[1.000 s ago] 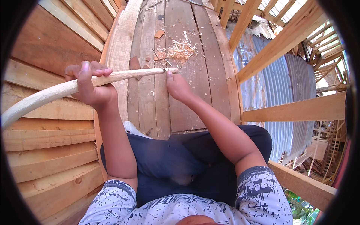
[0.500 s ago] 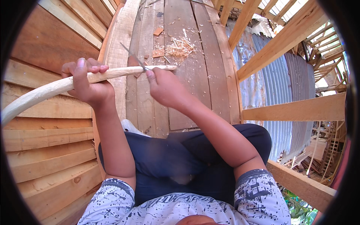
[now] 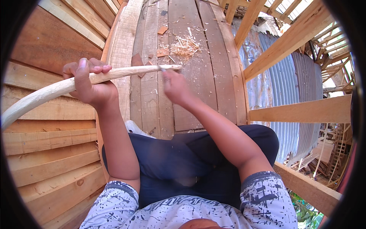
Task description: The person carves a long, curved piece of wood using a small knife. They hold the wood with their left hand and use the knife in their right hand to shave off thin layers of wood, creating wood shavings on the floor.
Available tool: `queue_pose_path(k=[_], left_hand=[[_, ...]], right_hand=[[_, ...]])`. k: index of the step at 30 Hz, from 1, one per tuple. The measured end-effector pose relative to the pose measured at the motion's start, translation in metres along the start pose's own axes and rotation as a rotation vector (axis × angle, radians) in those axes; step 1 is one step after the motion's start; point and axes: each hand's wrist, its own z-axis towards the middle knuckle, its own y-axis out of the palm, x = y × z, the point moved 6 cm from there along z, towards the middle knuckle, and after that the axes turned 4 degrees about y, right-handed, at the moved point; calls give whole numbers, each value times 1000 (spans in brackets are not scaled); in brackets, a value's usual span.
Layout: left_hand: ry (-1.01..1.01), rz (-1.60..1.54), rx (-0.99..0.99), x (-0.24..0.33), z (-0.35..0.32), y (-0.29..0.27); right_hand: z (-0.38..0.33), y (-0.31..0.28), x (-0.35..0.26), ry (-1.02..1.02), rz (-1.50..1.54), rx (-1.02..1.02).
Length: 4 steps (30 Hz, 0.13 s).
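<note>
A long, curved, pale peeled wooden stick [image 3: 42,91] runs from the left edge toward the middle, narrowing to its far right tip. My left hand [image 3: 89,80] is closed around it, palm up, fingers wrapped over the wood. Near the narrow end, my right hand [image 3: 174,84] is closed on a knife [image 3: 161,69]. Motion smears this hand, and only a short bit of the blade shows against the stick; the handle is hidden in the fist.
Wood shavings [image 3: 185,46] and reddish-brown chips [image 3: 162,52] lie on the plank floor [image 3: 194,108] beyond the stick. A slatted wooden wall [image 3: 53,137] stands close on the left. On the right are timber rails [image 3: 301,111] with corrugated metal sheets [image 3: 280,76] behind them.
My right hand has moved right along the stick toward its tip, and the knife blade, earlier plainly visible, is now mostly blurred. My left hand keeps its hold on the stick.
</note>
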Motion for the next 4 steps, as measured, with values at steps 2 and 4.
queue_pose_path(k=[2, 4], left_hand=[[-5, -20, -31, -2, 1, -4], [14, 17, -19, 1, 2, -7]], right_hand=[[15, 3, 37, 196, -52, 17], [16, 1, 25, 276, -130, -29]])
